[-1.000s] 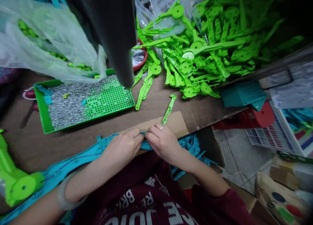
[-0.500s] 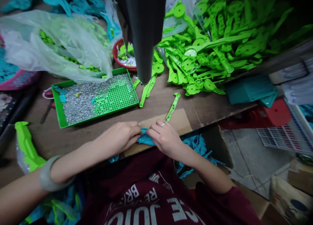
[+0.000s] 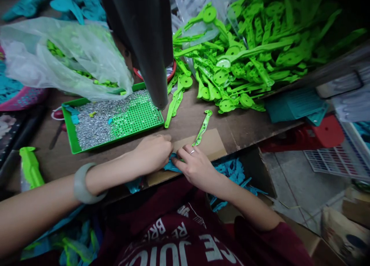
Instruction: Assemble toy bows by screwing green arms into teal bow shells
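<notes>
A blue plastic part (image 3: 171, 165) rests on a flat piece of cardboard (image 3: 212, 142) at the table's front edge, mostly hidden by my hands. My right hand (image 3: 194, 165), a ring on one finger, has its fingers closed on the right end of this part. Close against its left end, my left hand (image 3: 153, 152) is closed with its fingertips turned down; what they hold, if anything, is hidden. A slim green plastic part (image 3: 203, 127) lies just beyond my right fingers, its near end by them.
A green tray (image 3: 138, 121) of small metal pins stands left of centre. A dark machine column (image 3: 150, 46) comes down beside it. Green plastic parts (image 3: 228, 73) are heaped at the back right. A clear bag (image 3: 86, 58) lies back left, and a box of blue parts (image 3: 234, 173) sits below the edge.
My left hand has shifted slightly right and turned its knuckles up over the blue part. My right hand stays almost in place. The machine column appears further left in the view.
</notes>
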A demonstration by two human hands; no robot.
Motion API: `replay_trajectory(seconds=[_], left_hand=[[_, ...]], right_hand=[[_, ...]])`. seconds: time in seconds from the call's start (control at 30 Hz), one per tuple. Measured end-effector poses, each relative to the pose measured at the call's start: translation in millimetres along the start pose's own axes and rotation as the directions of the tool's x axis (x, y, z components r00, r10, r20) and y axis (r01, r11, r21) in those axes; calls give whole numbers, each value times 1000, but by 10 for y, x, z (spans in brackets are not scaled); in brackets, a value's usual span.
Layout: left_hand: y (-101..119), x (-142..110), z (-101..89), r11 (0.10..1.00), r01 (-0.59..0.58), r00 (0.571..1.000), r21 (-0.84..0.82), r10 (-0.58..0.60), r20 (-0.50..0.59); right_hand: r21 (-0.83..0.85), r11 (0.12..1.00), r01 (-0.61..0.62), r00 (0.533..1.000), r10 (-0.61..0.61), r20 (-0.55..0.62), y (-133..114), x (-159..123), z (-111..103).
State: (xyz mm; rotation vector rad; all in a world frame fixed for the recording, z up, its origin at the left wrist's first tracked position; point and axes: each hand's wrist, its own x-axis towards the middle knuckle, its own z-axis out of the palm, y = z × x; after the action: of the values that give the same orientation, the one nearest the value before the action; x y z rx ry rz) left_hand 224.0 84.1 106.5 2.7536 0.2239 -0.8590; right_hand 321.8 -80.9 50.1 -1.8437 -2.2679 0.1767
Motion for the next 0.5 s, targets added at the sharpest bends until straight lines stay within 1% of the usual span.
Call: replay_trajectory(seconds=[0.07, 0.13, 0.17, 0.2, 0.23, 0.27, 0.3, 0.37, 0.4, 0.43, 0.47, 0.5], left_hand=[[33, -5, 34, 1000, 8, 998, 11, -7, -70], [105, -76, 160, 998, 26, 978, 59, -13, -208], [153, -128, 264, 993, 58, 948, 98, -24, -318], [203, -180, 395, 987, 66, 903, 144, 3, -430], [249, -224, 549, 983, 64, 834, 172, 41, -550], [285, -254, 717, 984, 68, 737, 166, 62, -673], [309, -266, 890, 988, 64, 649, 142, 67, -758], [315, -244, 1210, 996, 43, 482, 74, 44, -875], [301, -220, 1340, 996, 28, 382, 86, 68, -922], [279, -194, 1443, 994, 56, 329, 98, 74, -942], [252, -172, 1518, 990, 80, 298, 116, 87, -951], [221, -157, 1566, 986, 103, 283, 128, 95, -954]], right_hand=[[-26, 1000, -5, 1000, 5, 8, -46, -15, -9], [-34, 999, -13, 999, 14, 33, -90, -33, -28], [-27, 999, -16, 998, 18, 58, -98, -40, -48], [-14, 1000, -21, 996, 22, 87, -89, -41, -78], [11, 1000, -15, 993, 14, 118, -57, -30, -123], [49, 999, 5, 989, -12, 147, 2, 0, -186], [91, 995, 31, 985, -46, 166, 89, 55, -272], [140, 987, 77, 981, -100, 165, 357, 259, -517], [134, 988, 82, 983, -102, 149, 538, 414, -672], [104, 993, 64, 989, -77, 125, 750, 602, -840], [58, 998, 24, 995, -29, 96, 988, 821, -1011], [14, 1000, -17, 998, 16, 68, 1245, 1063, -1173]])
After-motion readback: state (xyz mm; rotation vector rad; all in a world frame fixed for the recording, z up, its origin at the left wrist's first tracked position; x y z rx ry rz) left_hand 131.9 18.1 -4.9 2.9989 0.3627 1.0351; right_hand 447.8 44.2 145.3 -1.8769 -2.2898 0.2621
